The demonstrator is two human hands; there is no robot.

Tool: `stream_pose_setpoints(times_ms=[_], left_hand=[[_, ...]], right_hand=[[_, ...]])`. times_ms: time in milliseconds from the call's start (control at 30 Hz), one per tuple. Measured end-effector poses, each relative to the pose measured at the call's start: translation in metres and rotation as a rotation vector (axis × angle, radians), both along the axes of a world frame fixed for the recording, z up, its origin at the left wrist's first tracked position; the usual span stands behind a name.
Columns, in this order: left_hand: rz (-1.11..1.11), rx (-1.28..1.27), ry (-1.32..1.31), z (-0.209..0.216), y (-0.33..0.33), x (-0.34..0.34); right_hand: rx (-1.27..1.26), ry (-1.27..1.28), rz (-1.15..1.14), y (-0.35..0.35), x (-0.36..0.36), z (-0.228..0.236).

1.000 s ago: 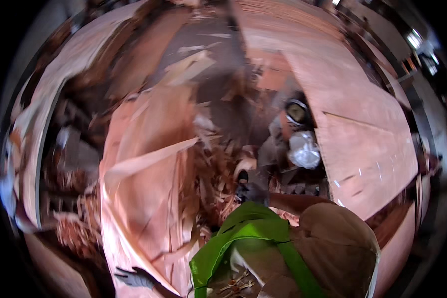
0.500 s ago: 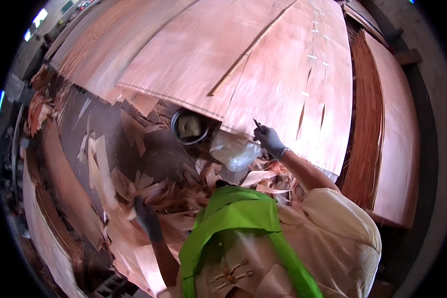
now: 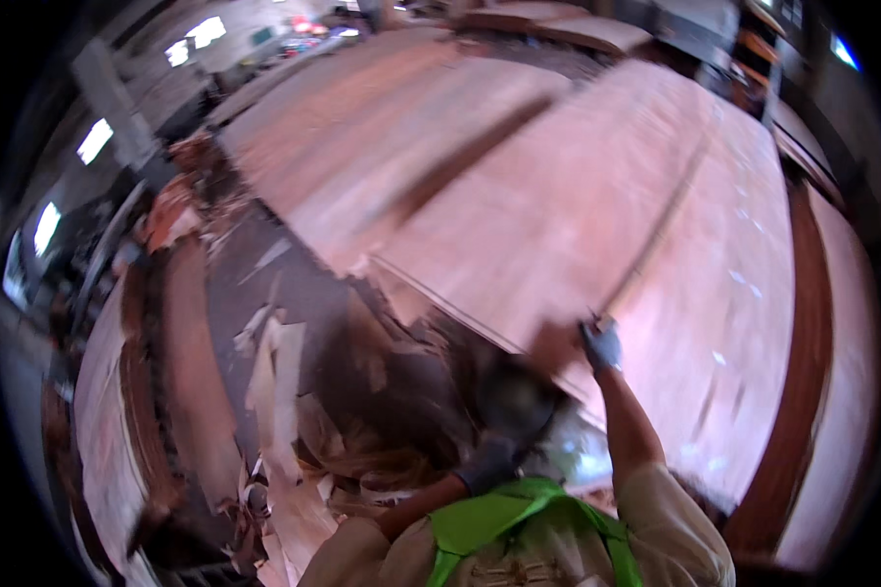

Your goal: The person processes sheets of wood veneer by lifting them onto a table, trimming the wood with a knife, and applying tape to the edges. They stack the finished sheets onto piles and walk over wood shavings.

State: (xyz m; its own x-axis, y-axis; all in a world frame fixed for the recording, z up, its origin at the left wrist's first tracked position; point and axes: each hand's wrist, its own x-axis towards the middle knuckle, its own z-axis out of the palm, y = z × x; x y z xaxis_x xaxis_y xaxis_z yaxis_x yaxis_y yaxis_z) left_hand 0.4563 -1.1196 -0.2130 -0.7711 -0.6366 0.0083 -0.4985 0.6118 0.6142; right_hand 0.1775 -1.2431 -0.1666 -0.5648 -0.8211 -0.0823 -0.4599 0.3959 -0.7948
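Note:
My right hand [image 3: 600,346], in a grey glove, is closed around a slim dark tool, whose exact kind I cannot make out. It rests over the near part of a broad pinkish wood veneer sheet [image 3: 558,225], at the lower end of a narrow wooden strip [image 3: 646,259] lying along the sheet. My left hand [image 3: 489,464], in a dark glove, is low in front of my green apron [image 3: 499,517], close to a round bowl [image 3: 515,399]. Motion blur hides its fingers. Beside the bowl is a clear plastic bag [image 3: 573,450].
Torn veneer scraps [image 3: 282,377] litter the floor to the left. More veneer stacks stand at the left [image 3: 103,391] and right [image 3: 852,391]. Small pale tape pieces [image 3: 737,277] dot the sheet's right side. A pillar [image 3: 117,98] rises at the far left.
The view has swung up and left. My right hand has moved from the sheet's near edge to the strip's lower end. My left hand has come from the scraps toward the bowl.

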Motion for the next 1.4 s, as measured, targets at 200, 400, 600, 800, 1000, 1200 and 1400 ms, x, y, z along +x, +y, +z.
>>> stream_pose_setpoints(times_ms=[200,400,600,800,1000,1200,1400], left_hand=[[0.083,0.203,0.103,-0.026,-0.014,0.05],[0.041,0.397,0.184,0.02,-0.048,0.012],[-0.091,0.318,0.252,-0.02,-0.063,-0.06],[-0.084,-0.048,0.298,0.036,-0.03,-0.156],[0.271,0.141,0.302,-0.038,-0.011,-0.196],[0.331,0.085,0.283,-0.038,-0.018,-0.176],[0.154,0.388,0.331,0.116,0.005,-0.291]], right_hand=[[-0.183,-0.135,-0.145,-0.018,-0.006,-0.077],[-0.315,-0.713,-0.532,0.048,-0.081,-0.08],[-0.295,-0.354,-0.636,0.192,-0.102,-0.03],[-0.344,-0.216,-0.719,0.355,-0.092,-0.068],[-0.306,-0.427,-0.652,0.421,-0.091,-0.067],[-0.173,-0.778,-0.513,0.44,-0.108,-0.086],[0.234,-0.292,0.041,0.455,-0.135,-0.112]])
